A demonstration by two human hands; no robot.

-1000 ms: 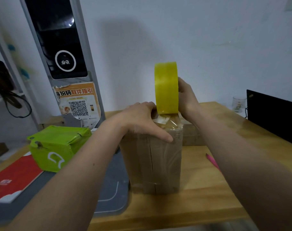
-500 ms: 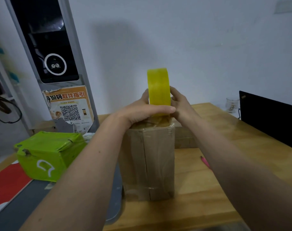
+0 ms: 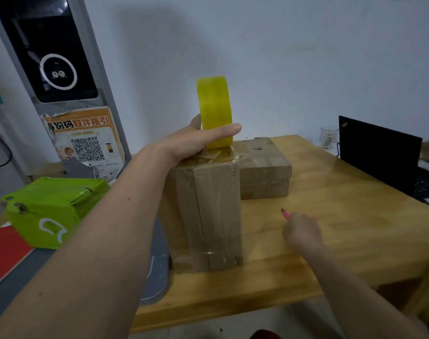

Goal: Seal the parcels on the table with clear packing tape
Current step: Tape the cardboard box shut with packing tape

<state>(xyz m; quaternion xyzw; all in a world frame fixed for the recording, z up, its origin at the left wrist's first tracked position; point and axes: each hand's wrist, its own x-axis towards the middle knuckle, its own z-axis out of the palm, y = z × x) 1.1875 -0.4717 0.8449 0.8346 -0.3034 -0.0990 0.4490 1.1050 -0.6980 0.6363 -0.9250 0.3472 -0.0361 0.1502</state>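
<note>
Right hand (image 3: 302,232) now down on pink pen (image 3: 285,213); left grip (image 3: 203,140) pinching glossy yellow tape roll (image 3: 214,111).

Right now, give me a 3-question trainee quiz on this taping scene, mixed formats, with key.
1. True or false: the left hand holds the yellow tape roll upright on top of the standing cardboard parcel.
2. Multiple choice: what is the right hand reaching to on the wooden table? A) pink pen B) glass C) green box
3. Fill in: behind the standing parcel lies a second ____ parcel.

Key: 1 true; 2 A; 3 cardboard
</note>
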